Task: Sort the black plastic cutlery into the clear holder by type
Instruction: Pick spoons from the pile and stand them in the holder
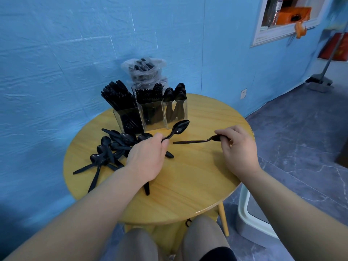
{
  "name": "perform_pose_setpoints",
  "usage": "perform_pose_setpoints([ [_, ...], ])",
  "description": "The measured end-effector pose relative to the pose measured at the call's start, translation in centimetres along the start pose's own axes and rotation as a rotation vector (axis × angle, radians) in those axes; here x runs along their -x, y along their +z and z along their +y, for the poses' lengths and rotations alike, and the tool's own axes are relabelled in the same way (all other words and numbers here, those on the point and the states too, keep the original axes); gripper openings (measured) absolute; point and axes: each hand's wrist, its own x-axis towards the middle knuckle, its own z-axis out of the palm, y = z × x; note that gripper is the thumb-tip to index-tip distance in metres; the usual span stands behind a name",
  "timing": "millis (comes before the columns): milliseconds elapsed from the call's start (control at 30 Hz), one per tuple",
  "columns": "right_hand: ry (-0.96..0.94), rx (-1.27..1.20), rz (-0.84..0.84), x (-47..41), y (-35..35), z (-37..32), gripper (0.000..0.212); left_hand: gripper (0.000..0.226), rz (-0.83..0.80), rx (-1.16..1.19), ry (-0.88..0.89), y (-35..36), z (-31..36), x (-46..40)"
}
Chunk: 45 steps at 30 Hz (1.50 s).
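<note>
My left hand [147, 157] pinches a black spoon [178, 128] by its handle, bowl raised toward the clear holder [152, 117]. My right hand [237, 147] grips a second black spoon [194, 141] by its bowl end, the handle pointing left above the table. The holder has three compartments: knives on the left, forks in the middle, spoons on the right. A pile of loose black spoons [111, 149] lies on the table, left of my left hand.
The round wooden table [188, 185] stands against a blue wall. A clear plastic bag of more black cutlery [144, 69] sits behind the holder. A white bin [252, 219] stands on the floor at the right. My knees are below the table's front edge.
</note>
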Motion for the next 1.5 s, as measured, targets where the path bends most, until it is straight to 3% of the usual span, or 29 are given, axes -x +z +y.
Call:
perform_pose_setpoints([
  [367,-0.12,-0.014,-0.222,-2.3,-0.7,-3.2,0.011,0.029,-0.024,0.2,-0.036,-2.0,-1.1,0.6],
  [633,-0.063,-0.096,-0.105,-2.3,0.9,-6.1,0.015,0.028,-0.057,0.27,0.084,-2.3,0.3,1.1],
  [867,0.054,-0.128,-0.158,-2.4,1.2,-6.3,0.028,0.03,-0.086,0.202,0.177,-2.8,0.0,1.5],
  [1033,0.006,-0.132,-0.119,-2.5,1.6,-6.5,0.022,0.026,-0.08,0.083,0.168,-2.8,-0.3,0.6],
  [1200,-0.041,-0.088,-0.19,-3.0,1.8,-6.8,0.029,0.037,-0.008,0.156,0.117,-2.4,-0.2,-0.2],
  [1300,0.023,-0.135,-0.191,-3.6,1.4,-6.9,0.027,0.037,0.078,0.174,0.128,-2.3,0.1,-0.2],
  [1367,0.139,-0.295,-0.19,-4.2,0.8,-7.3,0.025,0.034,0.119,0.215,0.142,-2.3,0.2,-0.3],
  [1433,0.242,-0.458,-0.218,-4.7,0.4,-7.9,0.028,0.032,0.108,0.262,0.149,-2.2,0.3,-0.5],
  [1500,0.272,-0.46,-0.237,-4.8,0.4,-8.2,0.026,0.031,0.055,0.255,0.152,-2.3,0.3,-0.6],
])
